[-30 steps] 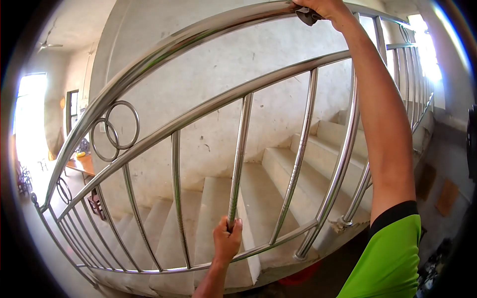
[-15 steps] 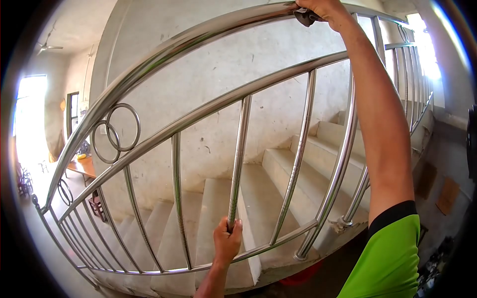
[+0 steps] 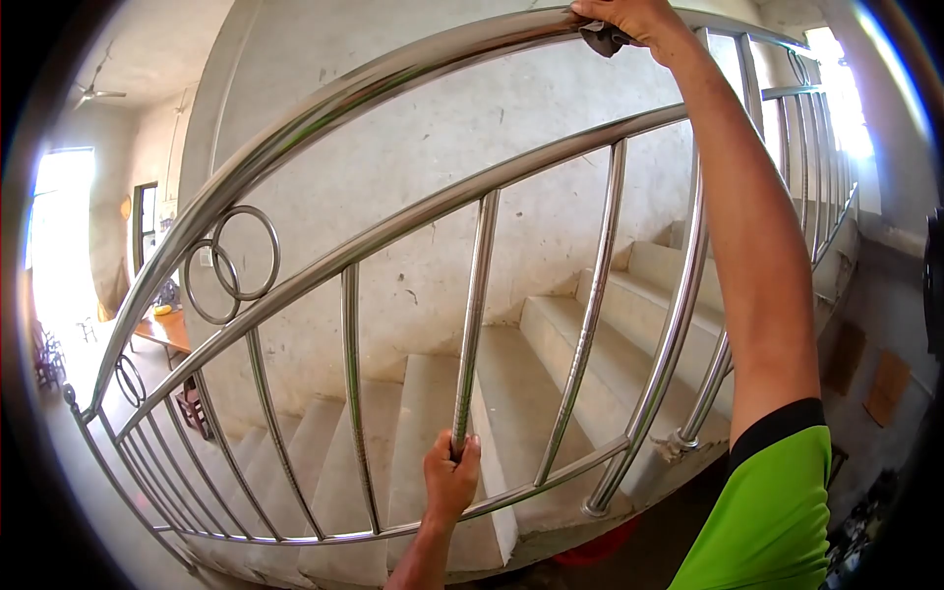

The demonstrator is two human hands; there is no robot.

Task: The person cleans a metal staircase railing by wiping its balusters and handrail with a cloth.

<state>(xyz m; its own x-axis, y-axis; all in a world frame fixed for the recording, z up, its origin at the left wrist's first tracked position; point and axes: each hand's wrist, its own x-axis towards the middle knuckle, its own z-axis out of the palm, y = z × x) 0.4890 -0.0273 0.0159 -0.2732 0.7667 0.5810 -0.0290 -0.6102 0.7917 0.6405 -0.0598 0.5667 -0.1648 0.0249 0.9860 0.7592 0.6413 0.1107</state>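
A shiny metal stair railing curves across the head view, with its thick handrail (image 3: pixel 413 71) on top. My right hand (image 3: pixel 639 22) is closed over the handrail near the upper edge, a dark cloth (image 3: pixel 602 39) bunched under the fingers and against the metal. Part of that hand is cut off by the frame's top. Low in the middle, my left hand (image 3: pixel 451 479) is wrapped around an upright baluster (image 3: pixel 476 305), just above the bottom rail (image 3: pixel 393 531). Below the handrail, a second rail (image 3: pixel 433 216) runs across the tops of the balusters.
Concrete steps (image 3: pixel 433 413) rise to the right behind the railing, along a scuffed pale wall (image 3: pixel 393 177). Interlocked metal rings (image 3: pixel 246 208) sit between the two upper rails. A wooden table (image 3: pixel 167 330) stands far left, and something red (image 3: pixel 600 543) lies under the stairs.
My right hand has shifted very slightly left along the handrail with the cloth. The left hand keeps its hold on the same baluster.
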